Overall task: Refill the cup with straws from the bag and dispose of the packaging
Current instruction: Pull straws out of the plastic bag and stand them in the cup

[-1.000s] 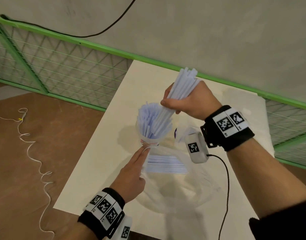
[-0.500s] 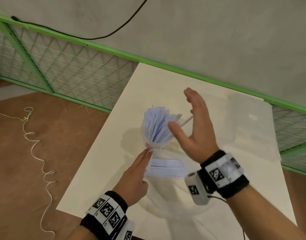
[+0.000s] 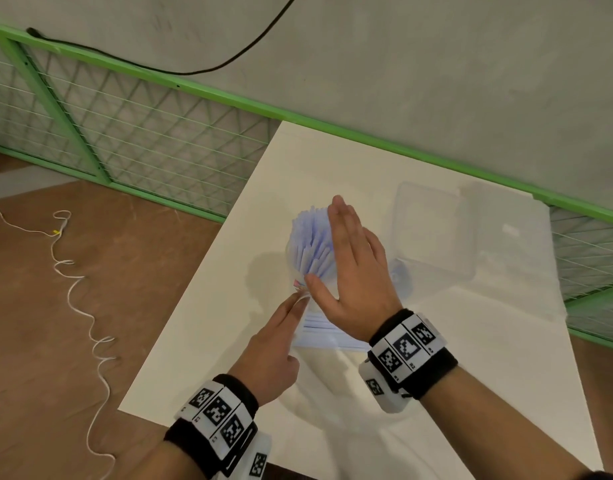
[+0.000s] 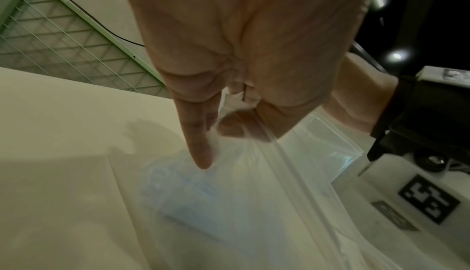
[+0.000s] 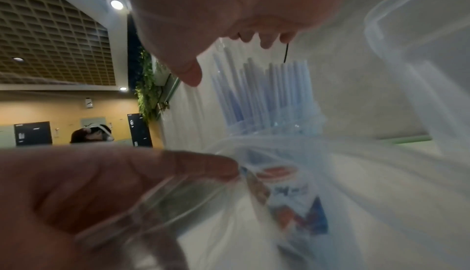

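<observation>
The clear cup (image 3: 299, 276) stands mid-table, packed with pale blue straws (image 3: 309, 241). My right hand (image 3: 352, 268) is flat, its straight fingers against the right side of the straw tops, holding nothing. In the right wrist view the straws (image 5: 267, 93) rise from the printed cup (image 5: 292, 185) below my palm. My left hand (image 3: 275, 341) reaches to the cup's base and pinches the edge of the clear plastic bag (image 3: 336, 386) between thumb and fingers, index finger (image 4: 201, 153) straight. More straws (image 3: 327, 336) lie inside the bag, partly hidden under my right wrist.
A clear plastic container (image 3: 433, 233) sits behind and to the right of the cup. The white table (image 3: 471, 375) ends at a left edge near the cup, above a wooden floor with a white cord (image 3: 80, 306). Green mesh fencing (image 3: 142, 133) runs behind.
My right hand let go of the straw bundle into the cup, opened, and came down flat against the straws. My left hand stayed at the cup's base.
</observation>
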The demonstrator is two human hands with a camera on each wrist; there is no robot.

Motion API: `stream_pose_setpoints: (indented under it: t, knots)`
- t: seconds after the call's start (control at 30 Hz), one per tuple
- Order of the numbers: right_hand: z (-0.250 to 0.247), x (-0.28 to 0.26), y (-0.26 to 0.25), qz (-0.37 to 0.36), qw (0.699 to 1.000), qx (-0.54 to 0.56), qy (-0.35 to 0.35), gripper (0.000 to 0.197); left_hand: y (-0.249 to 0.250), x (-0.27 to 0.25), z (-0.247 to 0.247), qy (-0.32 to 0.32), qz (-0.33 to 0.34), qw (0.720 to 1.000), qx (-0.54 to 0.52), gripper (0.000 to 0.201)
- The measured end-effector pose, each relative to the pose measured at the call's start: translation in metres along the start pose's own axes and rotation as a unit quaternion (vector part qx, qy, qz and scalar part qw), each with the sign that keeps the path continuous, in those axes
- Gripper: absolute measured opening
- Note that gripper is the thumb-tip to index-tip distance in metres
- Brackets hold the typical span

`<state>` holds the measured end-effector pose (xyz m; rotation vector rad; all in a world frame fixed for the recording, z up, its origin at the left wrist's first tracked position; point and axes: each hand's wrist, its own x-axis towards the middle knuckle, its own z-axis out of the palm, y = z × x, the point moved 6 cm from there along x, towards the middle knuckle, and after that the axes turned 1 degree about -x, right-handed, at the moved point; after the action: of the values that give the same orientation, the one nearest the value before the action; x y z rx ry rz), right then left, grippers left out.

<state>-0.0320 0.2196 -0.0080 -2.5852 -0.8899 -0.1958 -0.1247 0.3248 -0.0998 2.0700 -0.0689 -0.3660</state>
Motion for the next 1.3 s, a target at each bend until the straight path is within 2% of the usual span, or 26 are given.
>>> stream_pose_setpoints:
  t: [0.13,0.2,0.27,0.4,0.5,0.57,0.63,0.73,0.87,0.93,1.0,1.07,1.13,1.17,1.23,1.3]
  knots:
    - [0.01,-0.006,-0.015,-0.045,0.997,-0.062,-0.003,0.072,-0.001,0.002,0.002,-0.003,-0.003,1.0,0.005,0.097]
    - [0.007,-0.001,-0.014,-0.03,0.997,-0.069,0.002,0.065,0.0,0.003,0.002,-0.004,0.0,1.0,0.004,0.097]
    - [0.0,0.004,-0.014,-0.016,0.997,-0.067,0.033,0.056,0.0,0.003,0.002,-0.002,0.002,1.0,0.008,0.098]
    - [-0.011,0.008,-0.016,-0.042,0.987,-0.065,0.144,0.03,0.002,0.001,0.002,0.001,0.003,1.0,0.021,0.096]
    - [-0.016,0.013,0.002,0.002,0.985,-0.043,0.166,0.021,0.004,0.001,0.0,-0.001,0.01,1.0,0.025,0.096]
    - [-0.015,0.016,0.013,0.039,0.987,-0.006,0.155,0.022,0.004,0.001,0.0,-0.006,0.008,1.0,0.027,0.095]
    - [-0.011,0.013,0.015,0.037,0.988,0.009,0.151,0.02,0.004,0.001,0.0,-0.01,0.008,1.0,0.025,0.095]
    - [0.001,0.002,0.008,0.014,0.995,0.01,0.102,0.038,0.004,0.001,0.0,-0.013,0.002,1.0,0.018,0.095]
    - [0.006,-0.006,-0.007,-0.017,0.999,-0.039,0.03,0.064,0.002,0.002,0.002,-0.014,-0.013,1.0,0.016,0.097]
    - [0.015,-0.007,-0.017,-0.039,0.995,-0.086,-0.019,0.067,0.0,0.003,0.004,-0.017,-0.021,1.0,0.014,0.096]
    - [0.016,-0.007,-0.022,-0.039,0.993,-0.107,-0.032,0.066,-0.001,0.003,0.004,-0.016,-0.022,1.0,0.012,0.095]
    - [-0.003,-0.01,-0.027,-0.043,0.996,-0.078,0.029,0.056,-0.001,0.003,0.004,-0.009,-0.019,1.0,0.018,0.095]
    - [-0.024,-0.026,-0.037,-0.108,0.985,-0.026,0.13,0.034,0.0,0.002,0.004,0.001,-0.015,0.999,0.034,0.094]
    - [-0.026,-0.04,-0.042,-0.133,0.98,0.013,0.145,0.027,0.001,0.001,0.005,0.003,-0.013,0.999,0.042,0.094]
    - [-0.006,-0.069,-0.041,-0.119,0.988,0.064,0.072,0.019,0.003,-0.001,0.008,0.001,-0.004,0.999,0.039,0.095]
    - [0.037,-0.094,-0.022,-0.03,0.996,0.039,-0.069,0.022,0.006,-0.001,0.013,-0.011,-0.004,0.999,0.035,0.097]
